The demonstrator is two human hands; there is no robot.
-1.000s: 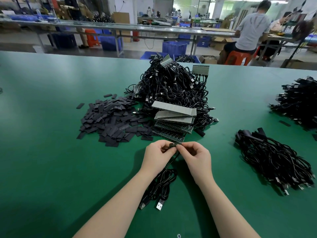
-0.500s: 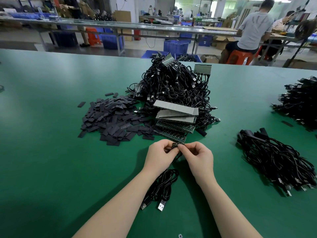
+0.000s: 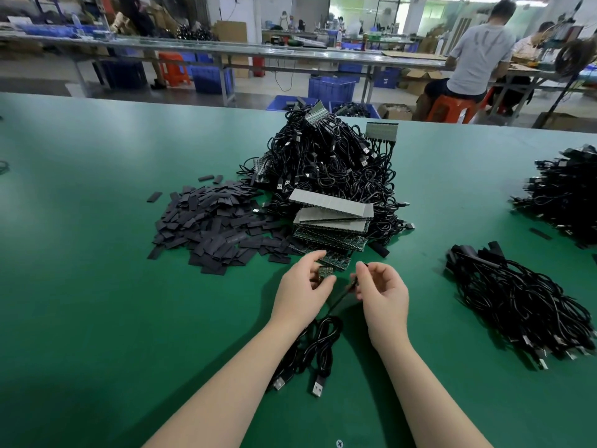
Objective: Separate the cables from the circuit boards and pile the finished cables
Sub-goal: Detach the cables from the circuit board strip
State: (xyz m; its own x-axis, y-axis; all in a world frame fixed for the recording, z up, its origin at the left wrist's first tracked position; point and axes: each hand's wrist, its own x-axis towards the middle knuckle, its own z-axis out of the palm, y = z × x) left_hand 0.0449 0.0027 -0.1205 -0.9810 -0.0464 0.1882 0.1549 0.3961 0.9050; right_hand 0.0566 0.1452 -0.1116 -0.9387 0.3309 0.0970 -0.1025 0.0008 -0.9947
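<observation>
Head view: left hand half hides small board.

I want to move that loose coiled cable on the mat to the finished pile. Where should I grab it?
Grip the coiled cable at the bunched middle of its loops, coming from above. There the strands lie together, so one grip probably gathers them all. The USB plugs trail loose at the near end.

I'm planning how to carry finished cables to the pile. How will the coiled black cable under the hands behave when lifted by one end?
Probably floppy: the cable lies in loose, untied loops, so they would likely uncoil and dangle. It looks thin, so probably light. Its USB plugs would likely swing and might snag.
</observation>
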